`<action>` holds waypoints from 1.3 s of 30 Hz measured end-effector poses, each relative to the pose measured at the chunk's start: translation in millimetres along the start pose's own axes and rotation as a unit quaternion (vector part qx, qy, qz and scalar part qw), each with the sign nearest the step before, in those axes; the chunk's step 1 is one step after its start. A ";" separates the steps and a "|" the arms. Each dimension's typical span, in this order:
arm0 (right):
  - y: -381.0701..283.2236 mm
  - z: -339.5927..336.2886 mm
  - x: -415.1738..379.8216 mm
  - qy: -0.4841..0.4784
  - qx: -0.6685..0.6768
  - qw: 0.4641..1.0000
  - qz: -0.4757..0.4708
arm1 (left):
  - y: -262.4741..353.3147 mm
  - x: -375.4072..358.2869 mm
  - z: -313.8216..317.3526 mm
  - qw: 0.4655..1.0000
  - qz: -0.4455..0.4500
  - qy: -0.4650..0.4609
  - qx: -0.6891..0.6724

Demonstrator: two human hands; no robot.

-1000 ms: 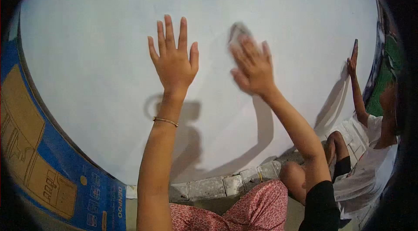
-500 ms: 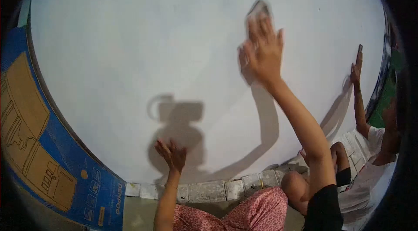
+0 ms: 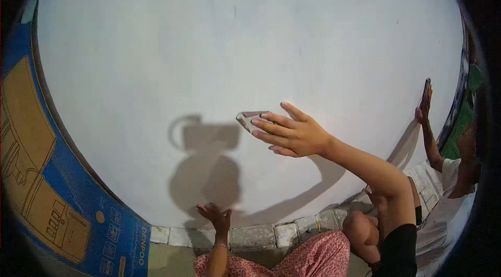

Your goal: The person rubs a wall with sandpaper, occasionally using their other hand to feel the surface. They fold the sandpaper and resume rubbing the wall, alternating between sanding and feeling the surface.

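My right hand [image 3: 295, 133] lies flat over a folded piece of sandpaper [image 3: 249, 116], pressing it against the white wall [image 3: 130, 57]. The piece's pointed corner, pale with a grey-brown face, sticks out to the left past my fingertips. The rest of it is hidden under my palm. Low down, near the foot of the wall, my left hand [image 3: 215, 217] is open with its fingers spread and nothing in it. Shadows of my head and arm fall on the wall between and above my hands.
At right, another person's hand [image 3: 425, 102] holds a dark flat piece to the wall. A row of pale bricks [image 3: 253, 237] runs along the wall's base. On the left leans a blue and brown cardboard box [image 3: 125, 225]. My patterned pink trousers [image 3: 313, 256] show below.
My right hand has swept down and to the left with the sandpaper, turning to point left. My left hand has dropped lower. The other person's hand has also slid down.
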State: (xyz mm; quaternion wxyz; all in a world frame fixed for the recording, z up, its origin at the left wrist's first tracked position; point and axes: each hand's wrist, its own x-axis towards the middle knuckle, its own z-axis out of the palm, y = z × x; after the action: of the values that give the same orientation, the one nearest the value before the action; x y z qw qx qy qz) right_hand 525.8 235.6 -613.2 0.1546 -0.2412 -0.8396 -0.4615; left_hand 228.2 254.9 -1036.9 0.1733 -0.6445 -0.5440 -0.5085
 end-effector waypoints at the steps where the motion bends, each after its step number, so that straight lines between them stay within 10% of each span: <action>1: 1.6 0.6 -1.2 0.002 0.015 0.999 -0.036 | 1.0 -0.2 -0.6 1.000 0.003 0.004 -0.004; 7: 32.8 -32.5 20.1 0.224 -0.052 0.916 0.329 | -1.1 -9.7 1.1 0.997 -0.052 -0.055 -0.031; 11: -4.5 3.6 -10.3 0.006 -0.003 1.000 -0.030 | 3.9 -2.9 -5.1 1.000 -0.015 -0.019 -0.020; 17: 39.7 -36.6 0.9 0.215 -0.027 0.930 0.296 | 3.4 -4.8 -3.8 0.999 -0.029 -0.034 0.016; 21: 7.6 -18.6 -13.2 -0.011 0.007 1.000 0.016 | 3.3 -8.2 -3.1 0.999 -0.033 -0.026 -0.013; 23: 13.4 -11.4 -21.2 0.024 0.005 1.000 0.000 | 3.7 -7.2 -0.9 0.998 -0.042 -0.020 -0.034; 27: 44.8 -36.1 -11.9 0.189 -0.042 0.939 0.285 | 7.6 -5.0 -7.9 0.999 -0.031 -0.032 0.003; 29: 25.3 -34.0 -4.7 0.179 -0.033 0.945 0.272 | 5.6 -4.6 -7.8 0.998 -0.038 -0.043 0.003; 31: 7.1 -29.3 -8.1 -0.043 0.047 0.990 0.126 | 7.0 -4.3 -7.2 0.998 -0.042 -0.039 -0.015; 33: 7.7 -15.1 -18.6 0.009 0.046 0.999 0.013 | 8.1 -4.6 -5.1 0.999 -0.035 -0.026 -0.023; 39: 36.9 -29.4 -8.3 0.215 -0.054 0.923 0.315 | 11.7 -2.9 -11.3 0.998 -0.044 -0.040 -0.007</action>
State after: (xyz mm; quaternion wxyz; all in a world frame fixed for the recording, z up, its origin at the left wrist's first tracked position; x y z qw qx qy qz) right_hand 554.0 225.3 -575.9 0.4550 -0.3961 -0.6408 -0.4747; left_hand 233.5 240.5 -1030.7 0.1243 -0.6414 -0.5743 -0.4932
